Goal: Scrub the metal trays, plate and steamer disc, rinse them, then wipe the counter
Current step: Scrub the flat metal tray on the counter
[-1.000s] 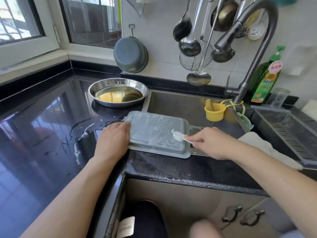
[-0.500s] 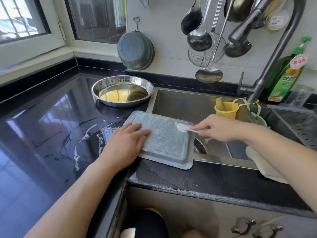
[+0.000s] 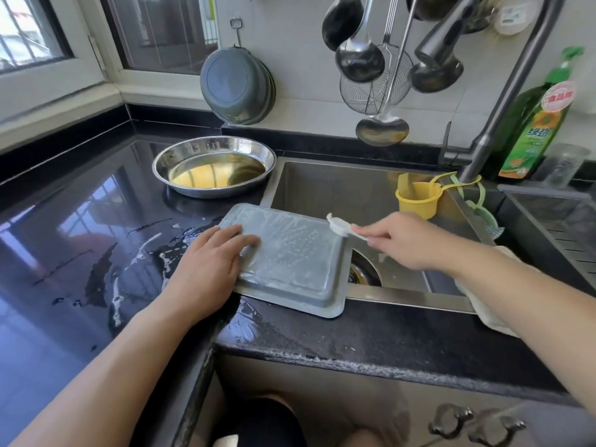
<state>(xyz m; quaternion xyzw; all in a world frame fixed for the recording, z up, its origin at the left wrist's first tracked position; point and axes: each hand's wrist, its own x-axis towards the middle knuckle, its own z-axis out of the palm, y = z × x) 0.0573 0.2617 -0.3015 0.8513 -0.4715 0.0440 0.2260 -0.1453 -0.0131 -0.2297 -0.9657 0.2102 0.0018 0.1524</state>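
Head view: a rectangular tray (image 3: 295, 258) is laid upside down across the sink's (image 3: 338, 185) near-left corner, partly on the black counter (image 3: 387, 343) and partly over the basin, its underside filmed with soapy foam. The left hand (image 3: 211, 269) is pressed flat on the tray's left edge, at nine o'clock from the tray's middle, fingers nearly straight and spread over the raised base; nothing is gripped by it. A small white brush (image 3: 340, 225) is pinched between thumb and curled fingers of the right hand (image 3: 400, 241), and its head is set against the tray's far-right corner, at about two o'clock from the tray's middle. The drain (image 3: 362, 272) is partly seen just beside the tray at three o'clock. A round metal plate (image 3: 214, 167) is seen on the counter at eleven o'clock from the tray, well apart from it, with yellowish liquid in it. Foam and water streaks (image 3: 138, 262) are spread on the counter at nine o'clock of the left hand. A yellow cup (image 3: 417, 198) is hung inside the sink at one o'clock, beneath the tap (image 3: 503, 101). A green bottle (image 3: 532, 124) is stood at two o'clock. Ladles (image 3: 361, 56) and a grey pan (image 3: 237, 87) are hung on the wall at twelve o'clock. A white cloth (image 3: 483, 304) is draped on the sink rim under the right forearm.
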